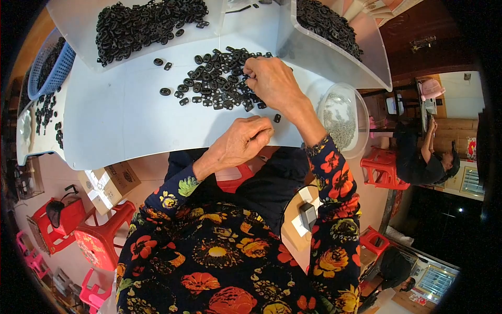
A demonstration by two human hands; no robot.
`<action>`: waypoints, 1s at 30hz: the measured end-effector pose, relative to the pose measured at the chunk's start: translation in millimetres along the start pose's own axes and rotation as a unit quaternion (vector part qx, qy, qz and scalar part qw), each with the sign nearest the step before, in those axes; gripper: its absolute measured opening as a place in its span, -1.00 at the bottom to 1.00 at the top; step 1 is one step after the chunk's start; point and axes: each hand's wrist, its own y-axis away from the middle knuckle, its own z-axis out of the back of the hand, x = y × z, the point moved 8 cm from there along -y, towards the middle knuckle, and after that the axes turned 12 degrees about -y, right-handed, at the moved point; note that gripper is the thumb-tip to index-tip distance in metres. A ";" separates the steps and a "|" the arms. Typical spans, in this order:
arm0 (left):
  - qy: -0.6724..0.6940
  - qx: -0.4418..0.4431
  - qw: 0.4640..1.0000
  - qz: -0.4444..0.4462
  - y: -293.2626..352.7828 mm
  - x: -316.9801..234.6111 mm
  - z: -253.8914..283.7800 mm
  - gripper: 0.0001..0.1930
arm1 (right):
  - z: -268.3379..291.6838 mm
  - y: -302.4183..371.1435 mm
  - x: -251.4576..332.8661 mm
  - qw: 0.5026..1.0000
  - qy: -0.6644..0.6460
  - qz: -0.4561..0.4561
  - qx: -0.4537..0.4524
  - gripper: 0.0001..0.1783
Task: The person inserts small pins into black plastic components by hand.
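Small black oval pieces with two holes, which look like cord locks, lie in a loose pile on the white tabletop. My right hand reaches over the pile's right side, fingers bent and closed at the pieces; what is between the fingertips is hidden. Close to the table's near edge, my left hand is closed, thumb against the curled fingers. Whatever it may hold cannot be seen. A single black piece lies between the two hands.
Behind the pile stand two translucent bins of black pieces, a left bin and a right bin. A clear tub of tiny metal parts sits right. At left are a blue basket and more pieces. Red stools and other people are around.
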 end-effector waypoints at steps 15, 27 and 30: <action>0.015 -0.001 1.000 0.012 -0.9 -5.4 1.8 -0.89 | -3.1 -1.7 2.6 0.999 0.006 0.034 0.004 -0.88; 0.066 0.032 0.994 0.083 4.3 12.6 -9.3 -0.88 | 30.8 18.0 5.5 0.976 -0.195 0.030 -0.089 -0.86; 0.125 -0.057 0.986 0.091 5.5 18.5 0.7 -0.89 | 34.6 39.4 -0.8 0.949 -0.298 -0.018 -0.105 -0.89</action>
